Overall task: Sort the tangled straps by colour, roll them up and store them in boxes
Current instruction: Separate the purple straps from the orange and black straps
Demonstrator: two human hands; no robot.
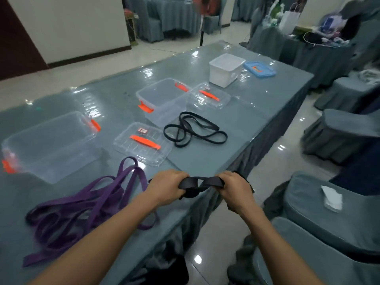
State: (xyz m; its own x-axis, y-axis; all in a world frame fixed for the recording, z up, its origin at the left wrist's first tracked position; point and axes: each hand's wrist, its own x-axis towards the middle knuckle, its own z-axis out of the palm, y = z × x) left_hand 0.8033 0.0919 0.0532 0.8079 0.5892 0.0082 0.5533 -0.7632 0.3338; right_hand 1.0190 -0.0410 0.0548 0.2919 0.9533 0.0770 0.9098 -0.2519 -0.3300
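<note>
Both hands hold one dark grey strap [200, 183] over the table's near edge. My left hand [166, 187] grips its left end and my right hand [234, 190] grips its right end, fingers curled round it. A thin black strap [195, 130] lies in loose loops further out on the table. A heap of wide purple straps [82, 204] lies under my left forearm. Two clear boxes with orange latches stand open: one at the left [49, 145], one in the middle [162, 99]. A white box [225, 69] stands at the far end.
Two clear lids with orange handles [144, 142] [209, 97] and a blue lid [259, 68] lie beside the boxes. The grey table [257, 112] has a glossy cover; its edge runs along the right. Covered chairs [329, 202] stand close on the right.
</note>
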